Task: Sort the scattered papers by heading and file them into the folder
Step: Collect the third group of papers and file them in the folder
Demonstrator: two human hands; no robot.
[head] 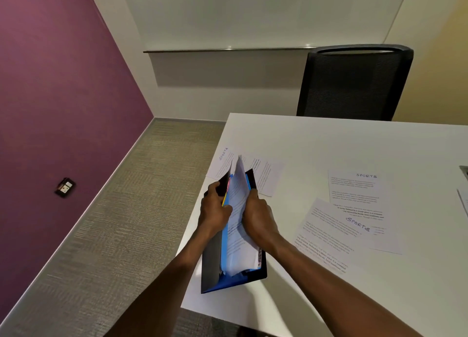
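Folder (234,281) long axis away from person, mouth spread; both hands grip: left hand (214,210), right hand (255,219).

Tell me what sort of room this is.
Probably a small office or meeting room: a white table, a black mesh office chair, and a wall-mounted whiteboard with a tray rail.

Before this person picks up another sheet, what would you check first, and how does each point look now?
1. Folder held open by left hand: ok.
2. Sheets seated fully in the folder: not ok, tops stick out.
3. Right hand free: not ok, it grips the sheets.
4. Next sheet's heading readable: ok, SPORTS page.
5. Folder fully on table: not ok, it overhangs the edge.
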